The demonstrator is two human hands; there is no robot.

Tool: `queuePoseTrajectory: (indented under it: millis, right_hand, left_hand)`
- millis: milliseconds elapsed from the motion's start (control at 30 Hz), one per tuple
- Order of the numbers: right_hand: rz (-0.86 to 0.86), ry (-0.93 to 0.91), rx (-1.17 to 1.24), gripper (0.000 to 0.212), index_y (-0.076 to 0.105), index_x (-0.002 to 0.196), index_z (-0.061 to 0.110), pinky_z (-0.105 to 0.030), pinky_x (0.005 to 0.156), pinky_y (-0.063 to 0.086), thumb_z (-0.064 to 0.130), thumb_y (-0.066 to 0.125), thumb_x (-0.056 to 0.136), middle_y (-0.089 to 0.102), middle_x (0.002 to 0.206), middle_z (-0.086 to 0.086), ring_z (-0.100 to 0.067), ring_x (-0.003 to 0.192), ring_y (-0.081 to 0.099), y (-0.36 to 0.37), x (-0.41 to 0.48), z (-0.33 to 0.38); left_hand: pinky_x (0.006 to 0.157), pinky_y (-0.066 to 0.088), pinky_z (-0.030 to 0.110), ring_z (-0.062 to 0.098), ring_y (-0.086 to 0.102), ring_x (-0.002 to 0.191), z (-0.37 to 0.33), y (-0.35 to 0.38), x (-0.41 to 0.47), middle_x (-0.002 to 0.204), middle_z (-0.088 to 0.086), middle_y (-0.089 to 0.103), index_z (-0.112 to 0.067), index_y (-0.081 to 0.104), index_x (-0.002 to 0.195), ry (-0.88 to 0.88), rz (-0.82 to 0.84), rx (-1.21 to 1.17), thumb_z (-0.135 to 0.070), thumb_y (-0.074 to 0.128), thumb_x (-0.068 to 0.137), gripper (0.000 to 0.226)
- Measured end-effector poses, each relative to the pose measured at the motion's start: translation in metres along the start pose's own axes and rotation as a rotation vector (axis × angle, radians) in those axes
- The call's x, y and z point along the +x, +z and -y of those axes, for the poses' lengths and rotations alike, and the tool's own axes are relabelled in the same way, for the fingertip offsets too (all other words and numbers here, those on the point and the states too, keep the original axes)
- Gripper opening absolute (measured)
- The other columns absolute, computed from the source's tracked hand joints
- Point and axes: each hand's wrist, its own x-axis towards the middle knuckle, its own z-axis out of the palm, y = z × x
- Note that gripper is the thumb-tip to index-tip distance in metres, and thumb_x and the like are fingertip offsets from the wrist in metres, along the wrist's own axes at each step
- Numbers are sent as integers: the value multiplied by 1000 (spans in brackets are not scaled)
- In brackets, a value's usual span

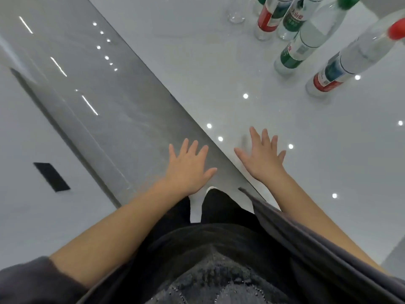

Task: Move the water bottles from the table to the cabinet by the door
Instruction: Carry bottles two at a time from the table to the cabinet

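White glossy table (285, 163) fills the right side, grey floor (98, 84) the left. Water bottles (300, 49) with red or green labels stand upright in a cluster at the table's far right, caps up, beside a clear glass (236, 13). By the near edge, left hand (188, 170) and right hand (262, 156) spread wide, holding nothing, well apart from them.

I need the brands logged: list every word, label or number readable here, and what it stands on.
Far green-labelled bottle: white Chinese characters, too blurred to quote.
Near green-labelled bottle: label print too small to read.
Far red-labelled bottle: blurred, unreadable.
Near red-labelled bottle: blurred, unreadable.
No other text.
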Motion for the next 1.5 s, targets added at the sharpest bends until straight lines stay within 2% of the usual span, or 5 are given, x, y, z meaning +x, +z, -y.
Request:
queuePoseTrajectory:
  millis: [467,933,1100,1400,1500]
  right_hand:
    - [-207,290,442,79,3,155,26,-55,119,5,51,47,95,1,164,-3,-29,151,-3,-43,82,11]
    - [-864,641,1180,103,7,155,22,-35,118,26,26,77,80,19,162,-2,-14,147,22,-98,161,-26]
    - [-1012,586,1271,82,33,139,17,-22,95,48,21,82,72,56,129,8,2,108,59,-112,193,-47]
    - [-980,595,1253,63,43,120,29,-4,75,46,29,84,73,56,105,27,15,91,58,-91,171,-40]
    - [-947,556,1261,67,50,126,19,-19,89,54,34,84,71,65,115,12,0,103,64,-64,157,-30]
  left_hand:
    - [118,3,54,27,1,149,-5,-97,138,161,7,11,-19,16,152,284,71,117,-52,34,98,65]
    - [112,19,25,13,17,146,-72,-167,283,160,-3,13,-20,5,154,554,90,-379,-34,77,79,105]
    - [111,30,20,7,35,135,-111,-173,325,151,-7,34,-22,20,151,714,119,-449,-31,82,72,101]
    - [84,41,19,6,54,102,-123,-171,335,113,-18,55,-27,44,132,680,101,-457,-34,80,73,70]
    - [82,40,14,5,54,101,-105,-167,323,113,-18,54,-23,46,131,686,87,-441,-32,81,72,69]
